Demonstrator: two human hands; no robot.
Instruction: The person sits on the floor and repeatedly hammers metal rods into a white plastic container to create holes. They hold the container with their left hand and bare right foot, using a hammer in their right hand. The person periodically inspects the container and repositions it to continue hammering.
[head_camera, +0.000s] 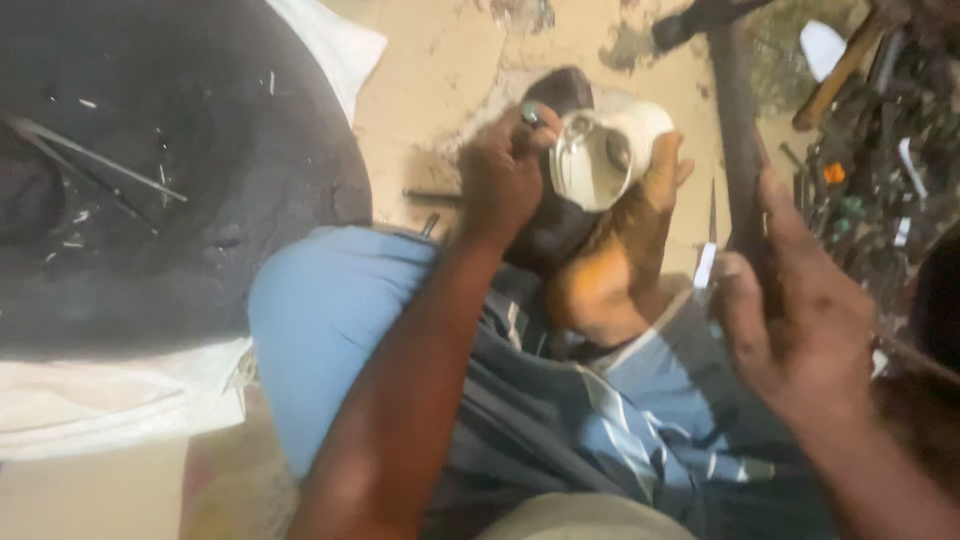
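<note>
Sandy ground (430, 80) lies beyond the hands. Left hand (505, 180) grips the rim of a white round part (600, 150), pressing it against the foot (640, 220), probably to keep it steady. Right hand (790, 320) closes around a dark tool (740, 150), just beside the part.

Your right hand (800, 320) is motion-blurred; whether it grips the dark rod (738, 150) beside it cannot be told. Your left hand (505, 180) hides part of the white round piece (600, 155). The tool heap (880, 150), upper right, is cut off and indistinct.
</note>
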